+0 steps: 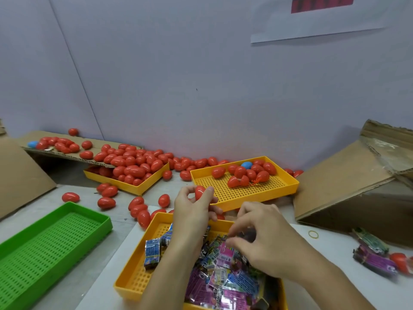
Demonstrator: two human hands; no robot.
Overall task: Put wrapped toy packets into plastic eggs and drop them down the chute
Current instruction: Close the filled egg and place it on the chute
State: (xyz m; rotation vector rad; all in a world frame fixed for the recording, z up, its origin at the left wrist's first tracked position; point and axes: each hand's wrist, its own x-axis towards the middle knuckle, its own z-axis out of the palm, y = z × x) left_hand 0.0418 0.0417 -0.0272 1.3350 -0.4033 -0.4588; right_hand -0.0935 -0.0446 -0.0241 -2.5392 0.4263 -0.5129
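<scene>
Eggs (131,163), nearly all red, spill from a yellow tray (143,186) at 10 o'clock. We see the left hand (193,211) with its grip curled round 1 red egg (199,192), held above the near yellow tray (134,274). The right hand (266,240) reaches into that tray's packets (223,276), fingers bent; motion blur leaves us unable to tell what its grip holds. At 8 o'clock on the surface (73,285) lies a green tray (44,249).

Left hand (194,209) raised, thumb and fingers curled in a pinching grip, bare forearm stretching forward, right hand (261,240) lower, palm down, fingertips (230,242) bunched, slightly blurred
</scene>
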